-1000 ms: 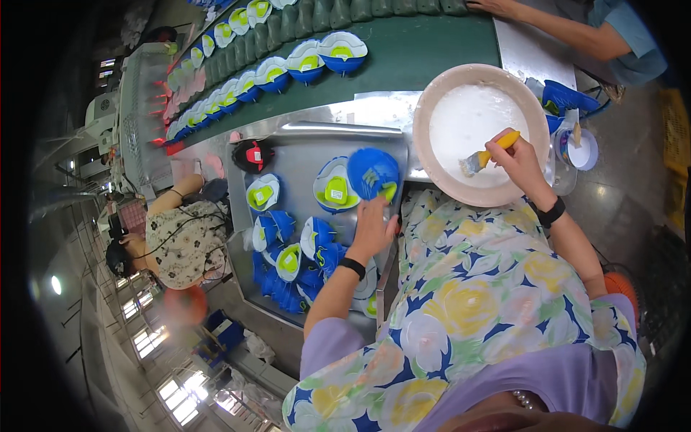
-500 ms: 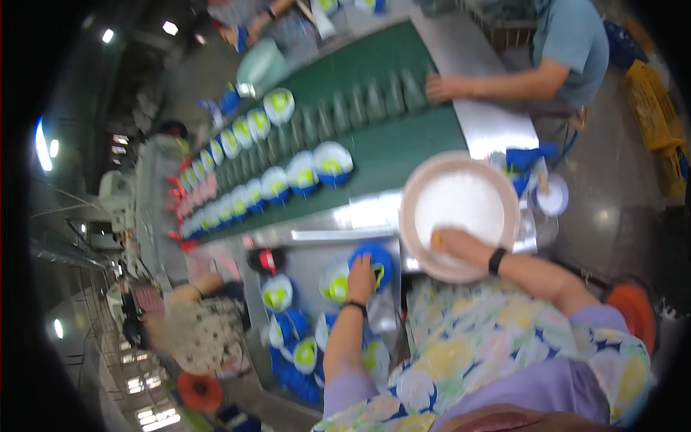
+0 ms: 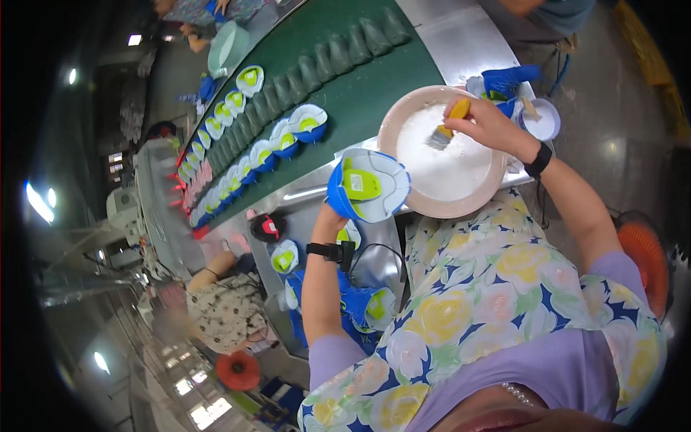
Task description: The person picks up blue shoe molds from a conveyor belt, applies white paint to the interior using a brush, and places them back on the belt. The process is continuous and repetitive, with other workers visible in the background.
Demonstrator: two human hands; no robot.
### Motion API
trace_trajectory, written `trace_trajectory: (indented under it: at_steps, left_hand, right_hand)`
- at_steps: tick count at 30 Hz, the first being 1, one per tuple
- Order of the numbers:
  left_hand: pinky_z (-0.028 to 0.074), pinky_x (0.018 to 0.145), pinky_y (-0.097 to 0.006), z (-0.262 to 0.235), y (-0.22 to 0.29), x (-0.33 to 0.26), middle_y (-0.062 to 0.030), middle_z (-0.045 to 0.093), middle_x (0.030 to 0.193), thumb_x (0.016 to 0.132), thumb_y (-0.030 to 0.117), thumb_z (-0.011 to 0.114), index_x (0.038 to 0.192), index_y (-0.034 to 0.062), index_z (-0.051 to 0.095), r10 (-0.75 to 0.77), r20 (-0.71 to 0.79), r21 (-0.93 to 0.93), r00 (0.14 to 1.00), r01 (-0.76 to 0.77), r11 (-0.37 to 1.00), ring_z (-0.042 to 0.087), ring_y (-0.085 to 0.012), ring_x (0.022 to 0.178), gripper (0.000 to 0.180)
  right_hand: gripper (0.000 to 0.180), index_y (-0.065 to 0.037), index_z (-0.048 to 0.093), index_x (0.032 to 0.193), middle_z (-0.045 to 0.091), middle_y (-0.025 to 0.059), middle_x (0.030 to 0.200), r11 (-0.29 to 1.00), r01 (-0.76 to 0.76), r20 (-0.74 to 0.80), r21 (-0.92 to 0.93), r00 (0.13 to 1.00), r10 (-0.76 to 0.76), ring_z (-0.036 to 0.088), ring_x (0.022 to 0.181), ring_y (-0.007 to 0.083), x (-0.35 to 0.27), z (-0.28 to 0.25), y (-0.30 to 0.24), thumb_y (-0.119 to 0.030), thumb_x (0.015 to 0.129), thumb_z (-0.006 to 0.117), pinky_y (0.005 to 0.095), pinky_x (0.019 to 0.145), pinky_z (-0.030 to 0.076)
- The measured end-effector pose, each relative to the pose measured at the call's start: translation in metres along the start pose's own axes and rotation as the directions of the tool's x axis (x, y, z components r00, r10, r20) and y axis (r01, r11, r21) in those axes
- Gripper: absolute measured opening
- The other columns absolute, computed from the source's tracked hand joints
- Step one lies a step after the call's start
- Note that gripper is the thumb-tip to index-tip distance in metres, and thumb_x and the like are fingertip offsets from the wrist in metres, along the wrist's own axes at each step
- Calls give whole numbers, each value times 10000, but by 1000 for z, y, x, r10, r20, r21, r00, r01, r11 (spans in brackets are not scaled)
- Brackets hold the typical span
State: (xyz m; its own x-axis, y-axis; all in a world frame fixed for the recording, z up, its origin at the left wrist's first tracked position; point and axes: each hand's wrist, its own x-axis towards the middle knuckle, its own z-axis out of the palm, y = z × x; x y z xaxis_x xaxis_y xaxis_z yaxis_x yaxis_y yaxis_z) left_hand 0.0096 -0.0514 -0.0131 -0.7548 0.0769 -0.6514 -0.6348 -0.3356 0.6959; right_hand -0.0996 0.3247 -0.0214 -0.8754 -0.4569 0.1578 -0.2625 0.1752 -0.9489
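Observation:
My left hand (image 3: 330,222) grips a blue shoe upper (image 3: 369,185) from below, with its white lining and yellow-green inner piece facing up. It hangs beside the left rim of a beige basin (image 3: 389,133) of white liquid (image 3: 435,176). In my right hand (image 3: 491,128) is a flat brush (image 3: 459,109) with a yellow handle. Its pale bristles point down over the liquid; I cannot tell whether they touch it. Below my left wrist, a metal tray (image 3: 295,234) carries several more blue-and-white uppers (image 3: 286,257).
Rows of blue-and-white uppers (image 3: 308,121) and dark shoe-shaped pieces (image 3: 338,56) line a green belt (image 3: 374,90). A white tub (image 3: 543,121) stands right of the basin. Another person (image 3: 223,309) works at left. An orange round fan (image 3: 643,263) is at right.
My left hand has lifted a blue upper off the tray and brought it up beside the basin. My right hand has risen from the basin's near side, and the brush now shows plainly.

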Motion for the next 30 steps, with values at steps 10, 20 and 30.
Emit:
trace_trajectory:
  at_steps: [10,20,30]
  left_hand:
    - [474,1023,-453,79,-3,32,-88,572,1338,980,425,518,1422,136,442,111,97,49,989,-116,992,579,-273,1196,534]
    - [493,987,-380,86,-35,42,-78,574,1284,994,265,484,1363,83,468,601,-111,64,791,-598,799,569,-213,1173,411]
    - [480,991,-366,66,-19,49,-84,577,1296,987,227,499,1322,63,537,751,30,663,659,-576,478,574,-225,1171,375]
  right_hand:
    - [252,-15,616,927,637,107,778,998,10,-89,-58,996,-15,631,687,197,7,-15,-28,-241,870,713,300,635,484]
    - [405,62,621,850,675,139,696,922,-253,-248,293,911,329,656,555,184,-19,24,-18,-332,855,713,269,529,522]
    - [358,28,606,903,669,86,722,864,-219,-170,452,930,325,632,585,111,-19,24,-25,-308,871,725,235,518,487]
